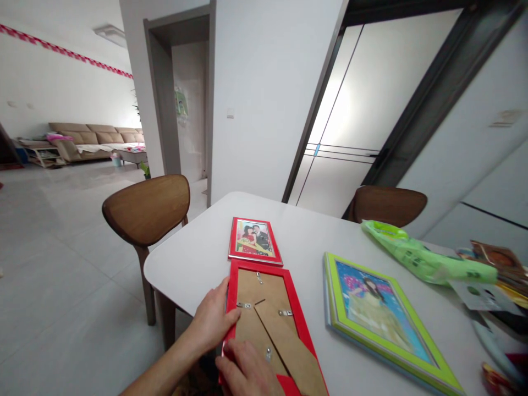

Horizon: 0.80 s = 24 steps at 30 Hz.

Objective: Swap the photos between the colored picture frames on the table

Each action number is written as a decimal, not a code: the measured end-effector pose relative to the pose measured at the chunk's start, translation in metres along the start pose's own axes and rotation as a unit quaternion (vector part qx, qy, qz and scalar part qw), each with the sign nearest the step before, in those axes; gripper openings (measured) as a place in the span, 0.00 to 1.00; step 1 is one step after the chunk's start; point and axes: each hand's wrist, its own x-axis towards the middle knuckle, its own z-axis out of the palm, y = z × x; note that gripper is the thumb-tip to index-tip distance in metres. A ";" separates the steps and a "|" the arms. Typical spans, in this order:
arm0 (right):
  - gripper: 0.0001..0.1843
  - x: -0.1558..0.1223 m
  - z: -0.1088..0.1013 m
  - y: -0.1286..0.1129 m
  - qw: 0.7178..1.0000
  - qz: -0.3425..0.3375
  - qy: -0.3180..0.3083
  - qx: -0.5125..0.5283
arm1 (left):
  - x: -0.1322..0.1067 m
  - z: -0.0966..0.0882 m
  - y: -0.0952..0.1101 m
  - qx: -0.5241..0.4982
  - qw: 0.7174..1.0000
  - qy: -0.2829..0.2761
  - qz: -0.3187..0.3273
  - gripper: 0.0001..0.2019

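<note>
A red picture frame (299,319) lies face down on the white table (198,264), its brown backing board and stand showing. My left hand (212,319) grips the frame's left edge, thumb on the backing. My right hand (247,368) rests on the frame's near end, fingers bent over the backing near a metal clip. Just beyond lies a smaller red frame (254,240) face up with a photo of two people. To the right lies a green-framed picture (383,316), face up.
A green plastic bag (424,256) and a heap of photos and papers (495,269) sit at the table's right. Two wooden chairs (148,212) (388,204) stand at the far sides. Tiled floor, a sofa (88,140) and a doorway lie beyond.
</note>
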 end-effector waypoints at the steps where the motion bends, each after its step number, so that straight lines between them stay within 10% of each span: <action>1: 0.06 0.002 -0.003 0.002 1.000 -0.009 -0.002 0.023 | 0.000 0.001 0.000 0.006 1.000 0.004 0.000 0.29; 13: 0.13 0.013 -0.068 0.114 0.942 0.273 -0.188 -0.042 | 0.000 0.008 0.000 0.012 0.999 0.031 0.039 0.25; 24: 0.12 0.024 -0.053 0.103 0.956 0.239 -0.162 -0.055 | 0.000 0.013 -0.008 0.008 0.998 0.037 0.050 0.28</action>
